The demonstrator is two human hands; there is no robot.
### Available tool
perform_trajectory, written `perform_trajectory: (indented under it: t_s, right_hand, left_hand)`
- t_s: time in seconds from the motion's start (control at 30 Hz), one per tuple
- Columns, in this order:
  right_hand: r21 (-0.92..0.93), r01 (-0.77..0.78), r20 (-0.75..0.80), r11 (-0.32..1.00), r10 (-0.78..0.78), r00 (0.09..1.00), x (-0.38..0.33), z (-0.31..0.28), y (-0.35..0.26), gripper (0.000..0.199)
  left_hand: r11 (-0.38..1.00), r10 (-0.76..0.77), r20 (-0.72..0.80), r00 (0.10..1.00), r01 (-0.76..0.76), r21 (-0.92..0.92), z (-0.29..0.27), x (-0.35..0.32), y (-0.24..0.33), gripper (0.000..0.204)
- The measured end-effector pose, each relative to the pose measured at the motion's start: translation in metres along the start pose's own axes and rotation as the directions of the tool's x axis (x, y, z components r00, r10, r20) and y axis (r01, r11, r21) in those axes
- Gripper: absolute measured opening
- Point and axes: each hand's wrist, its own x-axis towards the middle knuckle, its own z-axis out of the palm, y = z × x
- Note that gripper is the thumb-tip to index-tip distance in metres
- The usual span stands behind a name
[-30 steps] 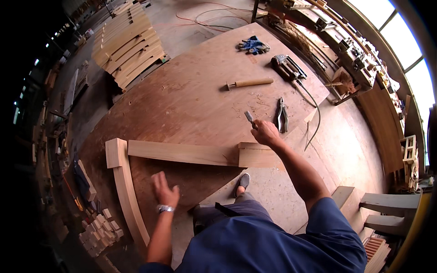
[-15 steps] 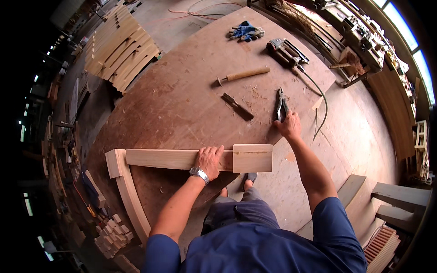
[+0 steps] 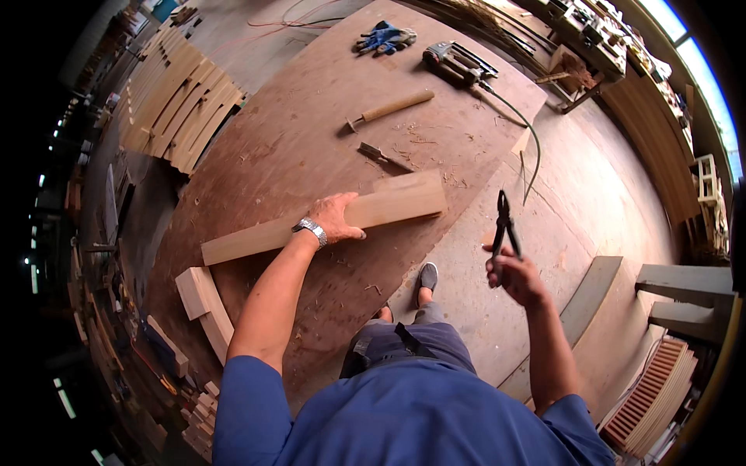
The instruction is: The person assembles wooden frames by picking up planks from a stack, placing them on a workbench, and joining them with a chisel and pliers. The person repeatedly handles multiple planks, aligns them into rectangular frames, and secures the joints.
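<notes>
My left hand (image 3: 334, 220), a metal watch at its wrist, grips the middle of a pale wooden leg (image 3: 260, 239), a long piece with a thicker block at its right end. The piece lies slantwise on the brown worktable (image 3: 268, 167), its right end farther away. My right hand (image 3: 519, 278) holds a pair of dark pliers (image 3: 504, 213) off the table's right side, jaws pointing away and handles spread. A second blocky wooden piece (image 3: 203, 299) lies at the table's near left. Just beyond the gripped piece is a chisel (image 3: 383, 158), its handle end partly hidden.
Farther back on the table lie a wooden-handled hammer (image 3: 392, 107), blue work gloves (image 3: 383, 39) and an air nailer (image 3: 462, 62) with a hose (image 3: 535, 147). Wood shavings are scattered about. Stacked boards (image 3: 179, 97) stand at the far left, more timber (image 3: 598, 303) at the right.
My right hand has lifted the pliers off the table and brought them nearer and to the right. My left hand has moved the wooden leg farther onto the table, turning it slantwise.
</notes>
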Motion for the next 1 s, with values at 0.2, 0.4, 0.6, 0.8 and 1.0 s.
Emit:
perform_trajectory:
  t_s: [0.2,0.4,0.6,0.8,1.0]
  right_hand:
    - [-0.126,-0.126,-0.187,0.984,0.101,0.977,-0.029,0.039,0.055,0.039]
    - [-0.147,-0.184,-0.234,0.972,0.146,0.961,-0.041,0.043,0.074,0.043]
    - [-0.136,-0.2,-0.326,0.97,0.147,0.934,-0.057,0.03,0.086,0.043]
    - [-0.211,-0.256,-0.424,0.943,0.148,0.893,-0.065,0.028,0.097,0.039]
    - [-0.691,-0.342,-0.472,0.637,-0.04,0.881,-0.038,0.029,0.105,0.035]
  left_hand:
    - [0.978,0.025,-0.132,0.991,0.004,0.21,0.013,0.002,0.001,0.084]
    - [0.961,0.112,-0.143,0.983,-0.071,0.266,0.019,0.004,-0.003,0.072]
    - [0.981,0.177,0.472,0.864,-0.196,-0.009,-0.021,0.005,0.002,0.074]
    - [0.984,0.093,0.258,0.962,-0.049,-0.173,-0.007,0.004,-0.028,0.083]
    - [0.942,0.253,-0.214,0.943,-0.19,0.276,0.046,-0.034,0.01,0.108]
